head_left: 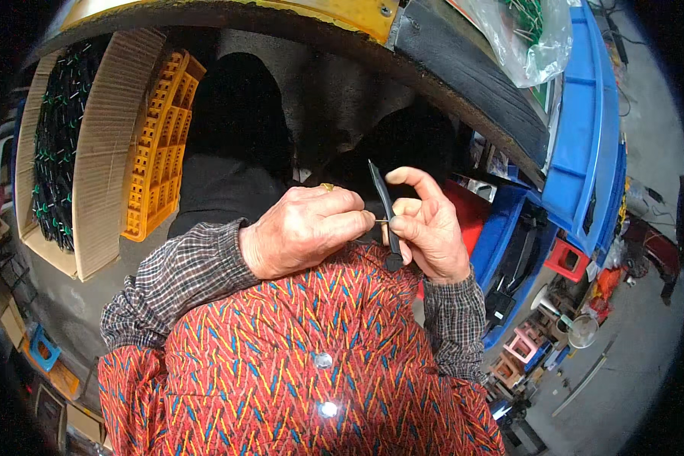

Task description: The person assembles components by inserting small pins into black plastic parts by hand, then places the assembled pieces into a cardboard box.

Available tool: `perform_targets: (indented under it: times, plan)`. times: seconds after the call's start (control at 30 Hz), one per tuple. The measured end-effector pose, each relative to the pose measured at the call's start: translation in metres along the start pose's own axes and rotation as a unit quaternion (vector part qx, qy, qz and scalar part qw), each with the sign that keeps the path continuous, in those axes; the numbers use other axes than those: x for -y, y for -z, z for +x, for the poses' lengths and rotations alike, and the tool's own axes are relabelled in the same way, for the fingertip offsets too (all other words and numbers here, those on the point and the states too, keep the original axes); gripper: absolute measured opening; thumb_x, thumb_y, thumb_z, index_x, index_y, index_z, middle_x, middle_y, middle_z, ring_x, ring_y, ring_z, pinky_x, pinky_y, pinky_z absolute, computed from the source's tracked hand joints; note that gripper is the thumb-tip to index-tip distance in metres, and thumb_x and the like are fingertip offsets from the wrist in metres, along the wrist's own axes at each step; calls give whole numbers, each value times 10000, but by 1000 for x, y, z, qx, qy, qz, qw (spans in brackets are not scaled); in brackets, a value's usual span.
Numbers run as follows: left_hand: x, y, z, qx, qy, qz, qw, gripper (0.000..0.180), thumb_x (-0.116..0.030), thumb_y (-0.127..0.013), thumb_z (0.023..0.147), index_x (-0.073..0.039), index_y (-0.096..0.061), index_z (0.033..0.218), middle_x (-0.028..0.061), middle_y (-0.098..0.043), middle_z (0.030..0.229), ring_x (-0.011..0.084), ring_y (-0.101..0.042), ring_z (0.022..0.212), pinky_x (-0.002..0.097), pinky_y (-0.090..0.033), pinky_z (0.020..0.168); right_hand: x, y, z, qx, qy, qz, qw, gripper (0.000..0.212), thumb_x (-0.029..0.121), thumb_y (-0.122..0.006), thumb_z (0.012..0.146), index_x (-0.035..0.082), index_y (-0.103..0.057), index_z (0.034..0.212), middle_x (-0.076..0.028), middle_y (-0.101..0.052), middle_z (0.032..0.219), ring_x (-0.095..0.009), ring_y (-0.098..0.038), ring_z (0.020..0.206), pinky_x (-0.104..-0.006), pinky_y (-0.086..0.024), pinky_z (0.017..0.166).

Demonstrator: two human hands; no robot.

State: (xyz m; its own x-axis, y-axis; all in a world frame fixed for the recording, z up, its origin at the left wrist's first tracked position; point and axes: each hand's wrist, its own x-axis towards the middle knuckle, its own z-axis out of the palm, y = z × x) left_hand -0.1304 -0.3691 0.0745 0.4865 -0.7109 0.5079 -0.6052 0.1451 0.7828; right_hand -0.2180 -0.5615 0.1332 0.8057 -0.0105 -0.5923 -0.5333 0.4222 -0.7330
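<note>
In front of my apron, my right hand (439, 234) grips a long, narrow black plastic piece (382, 191) between thumb and fingers. The piece stands roughly lengthwise to my body, with a pointed far end and a rounded knob at the near end. From the left, my left hand (304, 232) is closed in a pinch on a thin metal pin (380, 221). The pin spans the small gap between my left fingertips and the black piece. Whether it enters the piece or only touches it, I cannot tell. My other left fingers are curled in.
A cardboard box (114, 152) full of black pieces with green bits stands at left, beside a yellow-orange plastic crate (159, 144). A worktable edge (471, 83) curves across the front. Blue bins (577, 144) and a clear bag (543, 57) are at right, near a red stool (566, 260).
</note>
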Motion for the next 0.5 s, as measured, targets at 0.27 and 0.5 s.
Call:
perform_targets:
  times: [0.27, 0.5]
  plan:
    - [-6, 3, 4, -7, 43, -24, 999, 270, -41, -731, 660, -47, -649, 917, 82, -635, 859, 237, -648, 714, 323, -527, 611, -10, 7, 1, -26, 40, -66, 997, 241, 102, -650, 892, -27, -560, 1075, -77, -656, 751, -82, -572, 519, -201, -454, 469]
    - [0, 4, 5, -37, 78, -69, 994, 218, -11, -706, 708, -20, -605, 900, 108, -596, 793, 266, -636, 723, 334, -512, 608, -7, 7, -1, 11, 63, -83, 994, 342, 256, -559, 965, -41, -565, 1134, -140, -689, 874, -171, -658, 627, -266, -542, 597]
